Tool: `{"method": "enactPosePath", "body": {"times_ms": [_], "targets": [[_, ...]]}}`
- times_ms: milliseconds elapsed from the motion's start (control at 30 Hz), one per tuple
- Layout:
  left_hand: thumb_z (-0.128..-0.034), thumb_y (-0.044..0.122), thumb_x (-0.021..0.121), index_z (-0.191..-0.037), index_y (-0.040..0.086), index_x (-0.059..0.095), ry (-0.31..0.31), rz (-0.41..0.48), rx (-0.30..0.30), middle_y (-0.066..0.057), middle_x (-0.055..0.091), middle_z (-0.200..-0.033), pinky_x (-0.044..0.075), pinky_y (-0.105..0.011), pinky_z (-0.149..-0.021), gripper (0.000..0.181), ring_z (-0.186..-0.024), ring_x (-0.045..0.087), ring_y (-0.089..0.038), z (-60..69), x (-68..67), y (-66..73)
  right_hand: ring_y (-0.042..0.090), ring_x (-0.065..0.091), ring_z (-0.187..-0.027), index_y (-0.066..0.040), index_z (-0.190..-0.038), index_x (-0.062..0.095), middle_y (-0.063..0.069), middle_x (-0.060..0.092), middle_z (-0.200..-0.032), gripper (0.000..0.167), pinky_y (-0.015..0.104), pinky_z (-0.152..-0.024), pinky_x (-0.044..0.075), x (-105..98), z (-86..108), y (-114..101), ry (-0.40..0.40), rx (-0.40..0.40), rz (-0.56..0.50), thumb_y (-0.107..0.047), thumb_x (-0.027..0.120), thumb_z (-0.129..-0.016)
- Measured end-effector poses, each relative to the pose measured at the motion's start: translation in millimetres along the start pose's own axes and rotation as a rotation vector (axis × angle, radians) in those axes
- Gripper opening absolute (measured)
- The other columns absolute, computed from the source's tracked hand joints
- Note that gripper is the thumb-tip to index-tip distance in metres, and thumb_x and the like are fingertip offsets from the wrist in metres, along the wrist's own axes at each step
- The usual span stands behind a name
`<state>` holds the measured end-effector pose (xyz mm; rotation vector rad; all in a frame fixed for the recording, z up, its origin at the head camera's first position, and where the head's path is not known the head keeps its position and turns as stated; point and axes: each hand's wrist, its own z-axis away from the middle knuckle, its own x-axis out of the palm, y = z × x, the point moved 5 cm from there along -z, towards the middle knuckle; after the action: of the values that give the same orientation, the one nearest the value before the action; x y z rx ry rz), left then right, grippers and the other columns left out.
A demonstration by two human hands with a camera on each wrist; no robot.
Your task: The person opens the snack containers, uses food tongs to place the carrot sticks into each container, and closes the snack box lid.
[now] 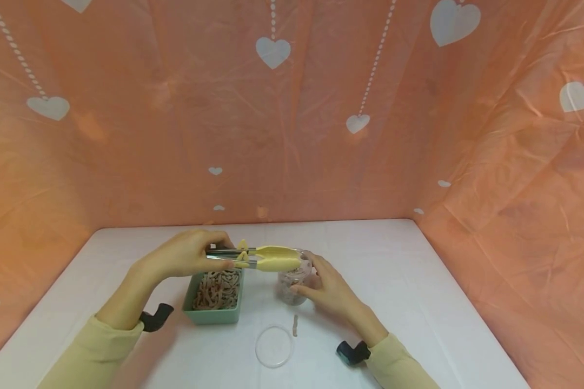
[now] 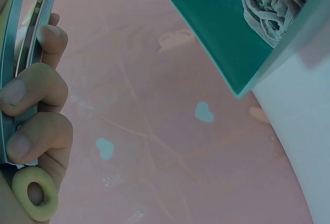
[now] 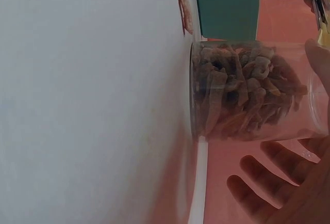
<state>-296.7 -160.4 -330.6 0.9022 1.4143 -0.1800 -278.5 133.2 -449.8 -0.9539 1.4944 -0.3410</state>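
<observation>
My left hand (image 1: pixel 190 251) grips the metal handles of tongs with yellow tips (image 1: pixel 277 265), held level with the tips over the mouth of a clear jar (image 1: pixel 292 296). Whether the tips hold anything is hard to make out. The jar stands upright on the table, filled most of the way with brown dried strips (image 3: pixel 242 90). Around its upper part, the thumb and forefinger of my right hand (image 1: pixel 333 289) hold it, while the other fingers spread away from the wall. Below the left hand sits a green rectangular box (image 1: pixel 211 317) with more brown strips (image 1: pixel 219 292).
A single loose strip (image 1: pixel 295 326) lies on the white table (image 1: pixel 399 324) in front of the jar. Beside it is a thin, clear round lid or ring (image 1: pixel 273 366). Orange cloth (image 1: pixel 292 162) with white hearts encloses the back and sides of the table.
</observation>
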Motion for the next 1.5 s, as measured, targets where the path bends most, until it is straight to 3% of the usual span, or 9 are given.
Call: {"method": "enactPosePath", "body": {"times_ms": [300, 467, 767, 1000, 1500], "targets": [[-0.0907, 0.037, 0.081, -0.104, 0.024, 0.074, 0.013, -0.006, 0.002, 0.016, 0.066, -0.087, 0.046, -0.031, -0.066, 0.019, -0.075, 0.056, -0.008, 1.7, 0.2, -0.6, 0.032, 0.042, -0.147, -0.022, -0.158, 0.042, 0.006, 0.049, -0.156, 0.082, 0.060, -0.115, 0.035, 0.0, 0.4, -1.7, 0.011, 0.000, -0.003, -0.049, 0.080, -0.090], [-0.0912, 0.038, 0.080, -0.106, 0.023, 0.075, 0.022, 0.008, -0.026, 0.014, 0.068, -0.090, 0.047, -0.032, -0.069, 0.022, -0.077, 0.057, -0.008, 6.3, -2.1, -3.2, 0.031, 0.043, -0.146, -0.022, -0.157, 0.043, 0.006, 0.050, -0.155, 0.081, 0.058, -0.115, 0.035, 0.1, -0.3, -2.2, 0.012, -0.009, -0.005, -0.047, 0.081, -0.090], [-0.0900, 0.039, 0.082, -0.107, 0.025, 0.074, 0.055, 0.011, -0.095, 0.013, 0.072, -0.098, 0.051, -0.037, -0.076, 0.023, -0.085, 0.063, -0.010, 19.8, -13.2, -13.3, 0.033, 0.041, -0.148, -0.020, -0.160, 0.039, 0.008, 0.047, -0.157, 0.086, 0.060, -0.116, 0.034, 1.3, 1.0, 0.7, 0.007, 0.039, 0.006, -0.051, 0.079, -0.090], [-0.0898, 0.045, 0.081, -0.105, 0.022, 0.074, 0.053, -0.009, -0.126, 0.012, 0.070, -0.094, 0.049, -0.034, -0.070, 0.029, -0.079, 0.060, -0.009, 35.3, -24.8, -21.6, 0.033, 0.041, -0.147, -0.019, -0.160, 0.039, 0.008, 0.047, -0.158, 0.088, 0.059, -0.116, 0.035, 0.8, 2.2, 0.7, 0.009, 0.041, 0.022, -0.052, 0.079, -0.089], [-0.0849, 0.050, 0.083, -0.097, 0.026, 0.073, 0.005, -0.235, -0.135, 0.019, 0.068, -0.088, 0.046, -0.032, -0.066, 0.028, -0.073, 0.054, -0.003, 70.3, -42.0, -38.4, 0.033, 0.042, -0.147, -0.017, -0.160, 0.039, 0.009, 0.048, -0.157, 0.087, 0.058, -0.116, 0.035, 0.3, 0.8, 0.8, 0.011, 0.012, 0.024, -0.051, 0.079, -0.090]]}}
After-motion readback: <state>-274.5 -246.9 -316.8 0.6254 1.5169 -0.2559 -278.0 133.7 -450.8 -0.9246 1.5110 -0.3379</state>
